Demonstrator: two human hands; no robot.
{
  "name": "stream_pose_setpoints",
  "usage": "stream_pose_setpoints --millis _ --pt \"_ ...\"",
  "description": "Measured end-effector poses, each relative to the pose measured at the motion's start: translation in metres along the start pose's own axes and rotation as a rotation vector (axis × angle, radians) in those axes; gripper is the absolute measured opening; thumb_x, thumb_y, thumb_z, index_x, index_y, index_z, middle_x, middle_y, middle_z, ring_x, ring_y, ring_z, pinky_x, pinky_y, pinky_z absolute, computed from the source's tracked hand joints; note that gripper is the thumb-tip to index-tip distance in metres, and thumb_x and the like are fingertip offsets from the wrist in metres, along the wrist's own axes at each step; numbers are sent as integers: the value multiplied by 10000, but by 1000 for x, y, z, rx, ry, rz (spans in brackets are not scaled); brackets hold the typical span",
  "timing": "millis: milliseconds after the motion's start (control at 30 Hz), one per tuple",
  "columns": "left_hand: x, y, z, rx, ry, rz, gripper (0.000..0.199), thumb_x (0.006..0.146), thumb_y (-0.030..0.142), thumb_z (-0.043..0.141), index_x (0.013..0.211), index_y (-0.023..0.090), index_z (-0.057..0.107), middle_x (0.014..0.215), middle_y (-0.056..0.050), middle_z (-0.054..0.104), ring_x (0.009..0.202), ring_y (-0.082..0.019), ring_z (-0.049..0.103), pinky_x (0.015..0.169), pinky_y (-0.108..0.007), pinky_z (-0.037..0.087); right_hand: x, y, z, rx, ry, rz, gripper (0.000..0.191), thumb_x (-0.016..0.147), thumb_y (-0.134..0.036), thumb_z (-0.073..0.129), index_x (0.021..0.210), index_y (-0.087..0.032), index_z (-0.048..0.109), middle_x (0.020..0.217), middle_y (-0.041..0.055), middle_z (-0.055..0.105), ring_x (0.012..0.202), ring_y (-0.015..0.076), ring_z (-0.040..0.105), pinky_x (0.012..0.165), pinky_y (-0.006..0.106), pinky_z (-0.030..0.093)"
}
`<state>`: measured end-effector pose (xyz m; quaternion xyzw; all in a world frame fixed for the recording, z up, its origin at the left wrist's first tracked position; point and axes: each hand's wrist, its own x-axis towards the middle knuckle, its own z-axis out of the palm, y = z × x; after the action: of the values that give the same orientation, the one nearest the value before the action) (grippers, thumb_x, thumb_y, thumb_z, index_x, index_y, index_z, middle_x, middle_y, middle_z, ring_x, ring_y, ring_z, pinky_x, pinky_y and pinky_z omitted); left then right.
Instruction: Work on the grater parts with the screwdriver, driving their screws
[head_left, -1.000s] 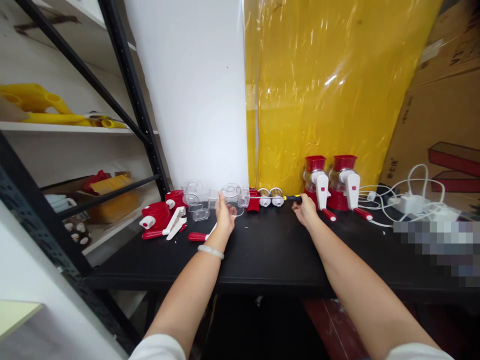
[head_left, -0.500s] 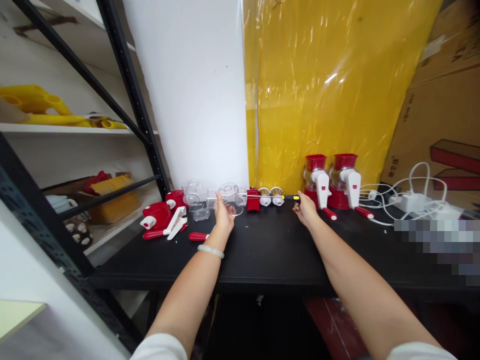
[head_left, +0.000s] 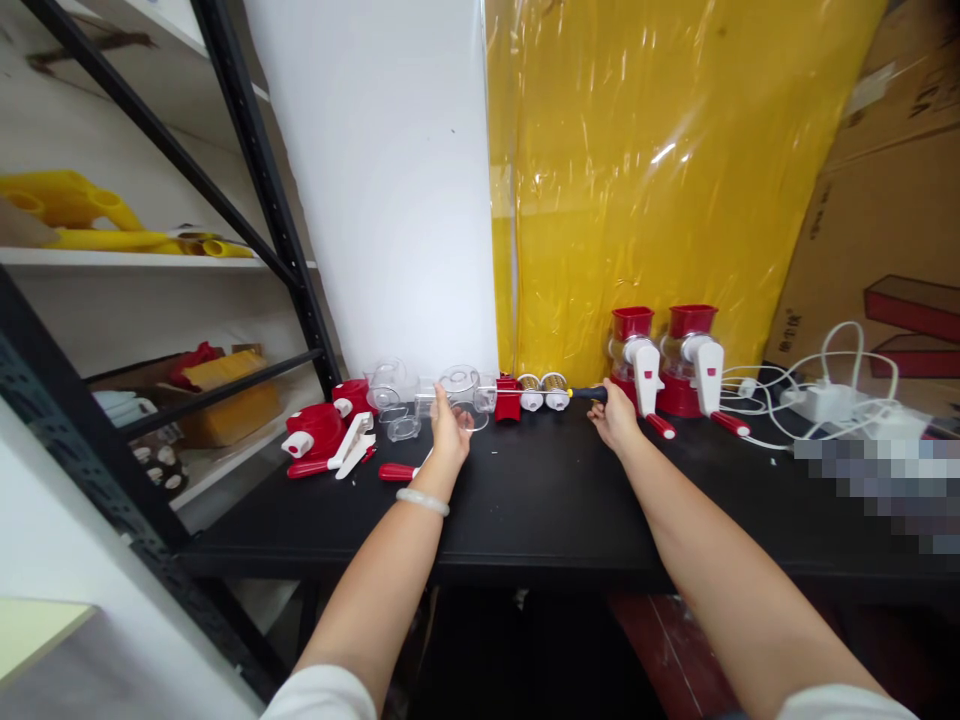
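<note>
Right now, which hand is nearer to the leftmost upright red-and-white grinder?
Right: the right hand, on the screwdriver, is just left of the grinder, toward the wearer; the left hand, holding a clear plastic part, is much farther left.

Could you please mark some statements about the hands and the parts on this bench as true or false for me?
1. The right hand holds a screwdriver by its handle. True.
2. The pale bracelet is on the right wrist. False: it is on the left wrist.
3. The left hand holds a clear plastic part, and the screwdriver's shaft points toward it. True.
4. The upright red-and-white machines number three. False: there are two.
5. In the picture, two drums with white ends sit just right of a small red part. True.
</note>
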<state>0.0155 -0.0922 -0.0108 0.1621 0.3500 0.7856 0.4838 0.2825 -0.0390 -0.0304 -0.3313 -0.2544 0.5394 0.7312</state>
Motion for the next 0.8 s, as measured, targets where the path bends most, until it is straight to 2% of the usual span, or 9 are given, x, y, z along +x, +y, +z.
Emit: stream_pose_setpoints --millis 100,233,367,467,600,700,800 --pt "0 -1 0 13 -4 1 594 680 705 716 1041 258 566 727 41 471 540 -62 493 539 -180 434 -1 -4 0 21 -10 17 220 906 -359 530 740 -234 460 510 -89 449 384 71 375 422 194 398" --pt "0 -2 1 18 -3 -4 573 694 697 710 1047 267 570 729 38 473 549 -66 493 539 -180 439 -2 -6 -3 16 -9 40 291 925 -469 456 744 -241 451 541 -64 492 422 104 467 447 236 461" --pt "1 -1 0 3 3 -14 559 710 695 698 1047 266 576 730 34 475 553 -69 491 541 -182 447 1 -1 -6 -30 20 36 389 872 -584 564 738 -254 408 469 -110 369 341 86 355 368 215 364" --pt "2 -1 -1 -14 8 -14 573 695 693 713 1049 264 575 734 34 477 552 -69 493 540 -185 449 2 2 -4 -54 25 29 366 828 -466 689 742 -254 405 457 -135 327 326 63 299 361 191 319" --pt "3 -2 -1 3 1 -13 586 685 706 711 1046 266 573 746 33 478 555 -66 497 545 -181 452 0 -1 -2 -29 -15 29 239 874 -374 594 747 -238 443 522 -85 471 395 79 417 414 200 407" --pt "3 -4 -1 26 -4 -6 582 688 699 715 1053 268 575 758 30 479 563 -63 497 546 -176 450 -1 -5 -3 -19 -28 38 281 906 -464 512 751 -233 471 583 -44 549 453 110 507 448 244 477" --pt "4 -4 -1 39 -4 -5 595 690 699 713 1078 271 573 767 27 479 570 -64 501 549 -178 452 1 -3 -5 -53 25 14 424 902 -635 471 751 -239 474 524 -51 512 388 103 445 376 227 422"
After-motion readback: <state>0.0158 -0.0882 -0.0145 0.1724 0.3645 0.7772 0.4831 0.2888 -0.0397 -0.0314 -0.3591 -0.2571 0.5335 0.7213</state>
